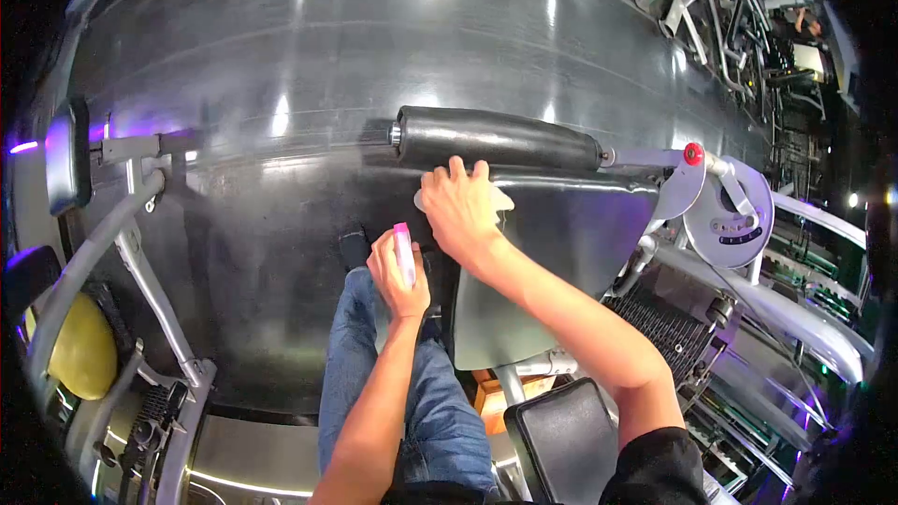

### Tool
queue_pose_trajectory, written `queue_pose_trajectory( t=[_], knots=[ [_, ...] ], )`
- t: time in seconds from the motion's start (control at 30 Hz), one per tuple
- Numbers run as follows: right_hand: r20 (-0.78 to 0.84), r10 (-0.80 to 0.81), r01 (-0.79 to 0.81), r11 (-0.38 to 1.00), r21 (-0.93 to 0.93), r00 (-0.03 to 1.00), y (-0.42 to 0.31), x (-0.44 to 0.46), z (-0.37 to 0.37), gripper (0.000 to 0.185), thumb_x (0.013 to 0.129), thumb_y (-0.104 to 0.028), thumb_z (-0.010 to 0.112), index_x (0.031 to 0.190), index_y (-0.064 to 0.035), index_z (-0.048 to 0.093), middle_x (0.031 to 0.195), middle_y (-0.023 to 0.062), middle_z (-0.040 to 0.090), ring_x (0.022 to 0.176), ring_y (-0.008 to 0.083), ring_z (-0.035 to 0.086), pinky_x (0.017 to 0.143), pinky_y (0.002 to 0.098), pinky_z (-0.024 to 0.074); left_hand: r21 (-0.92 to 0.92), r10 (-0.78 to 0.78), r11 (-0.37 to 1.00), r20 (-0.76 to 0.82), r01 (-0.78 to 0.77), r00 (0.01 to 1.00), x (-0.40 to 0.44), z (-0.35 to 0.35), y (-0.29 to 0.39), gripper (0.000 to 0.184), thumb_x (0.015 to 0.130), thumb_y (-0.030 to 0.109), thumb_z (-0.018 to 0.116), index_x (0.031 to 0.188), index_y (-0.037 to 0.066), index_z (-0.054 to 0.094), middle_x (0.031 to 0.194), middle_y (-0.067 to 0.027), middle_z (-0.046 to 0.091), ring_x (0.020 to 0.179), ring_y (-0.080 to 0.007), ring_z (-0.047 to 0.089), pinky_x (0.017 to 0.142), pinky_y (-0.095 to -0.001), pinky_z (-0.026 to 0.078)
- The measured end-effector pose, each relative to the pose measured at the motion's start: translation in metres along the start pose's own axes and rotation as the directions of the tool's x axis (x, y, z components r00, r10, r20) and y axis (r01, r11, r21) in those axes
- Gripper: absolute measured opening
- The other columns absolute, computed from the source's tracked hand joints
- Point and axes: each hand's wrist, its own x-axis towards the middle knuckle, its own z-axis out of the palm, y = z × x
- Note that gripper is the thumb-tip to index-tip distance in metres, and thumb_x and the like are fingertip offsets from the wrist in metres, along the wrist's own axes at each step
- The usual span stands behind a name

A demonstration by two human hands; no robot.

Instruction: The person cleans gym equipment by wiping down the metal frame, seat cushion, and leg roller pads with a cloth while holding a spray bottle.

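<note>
My left hand is closed around a spray bottle with a white head and a pink tip, held above my knees. Most of the bottle's body is hidden by the hand. My right hand presses a white cloth against the front edge of a black padded seat. The cloth shows on both sides of the fingers. Just beyond the fingertips lies a long black roller pad, joined to the machine's metal arm.
A grey pivot disc with a red knob and a weight stack stand at right. Another machine's frame and a yellow-green ball are at left. A small black pad sits near my right elbow. Dark flooring stretches ahead.
</note>
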Motion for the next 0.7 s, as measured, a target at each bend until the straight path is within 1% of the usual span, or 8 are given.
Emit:
queue_pose_trajectory(
  t=[0.03,0.17,0.27,0.4,0.47,0.53,0.6,0.7],
  knots=[
    [0.137,-0.049,0.054,0.998,-0.031,0.989,-0.003,0.008,0.002,0.015,0.080,-0.027,0.071,0.091,-0.0175,0.075,0.097,0.0030,0.066,0.098,0.0210,0.055,0.081,0.0427,0.0411,0.017,-0.018,1.000,-0.014,0.018,1.000,-0.001,0.002,-0.002,0.035,0.088,0.009,0.069,0.121,0.006,0.059,0.119,-0.0134,0.063,0.110,-0.0347,0.058,0.096,-0.0456,0.041],
    [0.089,-0.089,0.096,0.992,-0.080,0.992,-0.030,-0.012,0.040,0.014,0.082,-0.020,0.066,0.090,-0.0138,0.075,0.096,0.0027,0.061,0.098,0.0214,0.056,0.076,0.0360,0.0441,-0.020,-0.011,1.000,-0.039,0.010,0.999,-0.002,0.003,-0.003,0.035,0.089,0.014,0.069,0.121,0.006,0.059,0.118,-0.0129,0.062,0.111,-0.0346,0.057,0.095,-0.0466,0.041],
    [0.147,-0.121,0.123,0.992,-0.008,0.982,-0.039,-0.029,0.054,0.012,0.081,-0.020,0.066,0.087,-0.0150,0.075,0.095,0.0025,0.061,0.099,0.0214,0.056,0.074,0.0365,0.0441,0.012,-0.039,0.999,-0.047,0.040,0.998,-0.004,0.004,-0.004,0.035,0.090,0.016,0.069,0.122,0.006,0.059,0.118,-0.0129,0.062,0.112,-0.0347,0.057,0.096,-0.0464,0.040],
    [0.074,-0.279,0.282,0.959,-0.030,0.957,-0.022,-0.060,0.048,0.011,0.080,-0.022,0.069,0.087,-0.0158,0.074,0.100,0.0023,0.059,0.100,0.0238,0.054,0.074,0.0378,0.0450,0.018,-0.071,0.997,-0.019,0.072,0.997,-0.004,0.004,-0.003,0.037,0.090,0.016,0.068,0.124,0.006,0.059,0.119,-0.0133,0.061,0.113,-0.0346,0.057,0.099,-0.0467,0.039],
    [0.099,-0.247,0.241,0.968,0.070,0.964,-0.006,-0.066,0.042,0.015,0.079,-0.019,0.069,0.093,-0.0147,0.072,0.104,0.0024,0.057,0.103,0.0232,0.055,0.076,0.0384,0.0484,-0.007,-0.070,0.997,-0.007,0.070,0.997,-0.004,0.005,-0.004,0.037,0.089,0.016,0.068,0.124,0.006,0.059,0.119,-0.0135,0.061,0.113,-0.0345,0.057,0.099,-0.0466,0.039],
    [0.008,-0.137,0.131,0.961,0.246,0.991,0.010,-0.067,0.024,0.020,0.078,-0.017,0.069,0.098,-0.0129,0.070,0.104,0.0029,0.057,0.104,0.0226,0.056,0.078,0.0410,0.0521,-0.030,-0.068,0.997,0.006,0.068,0.998,-0.004,0.004,-0.004,0.037,0.089,0.015,0.068,0.123,0.006,0.059,0.119,-0.0136,0.062,0.113,-0.0344,0.057,0.099,-0.0465,0.039],
    [-0.052,0.025,-0.003,0.923,0.385,0.998,0.023,-0.060,0.001,0.041,0.065,-0.016,0.084,0.104,-0.0143,0.069,0.103,0.0015,0.060,0.100,0.0233,0.060,0.080,0.0397,0.0558,-0.053,-0.059,0.997,0.030,0.060,0.998,-0.002,0.002,-0.003,0.037,0.087,0.014,0.068,0.122,0.005,0.060,0.119,-0.0141,0.063,0.114,-0.0343,0.057,0.100,-0.0465,0.039],
    [-0.111,0.170,-0.100,0.880,0.465,0.979,0.027,-0.059,0.000,0.048,0.063,-0.015,0.086,0.107,-0.0155,0.068,0.106,0.0011,0.061,0.099,0.0243,0.061,0.080,0.0395,0.0563,-0.040,-0.005,0.999,0.033,0.006,0.999,-0.001,0.002,-0.003,0.029,0.092,0.015,0.066,0.119,0.004,0.061,0.117,-0.0132,0.062,0.110,-0.0334,0.058,0.097,-0.0451,0.040]
  ],
)
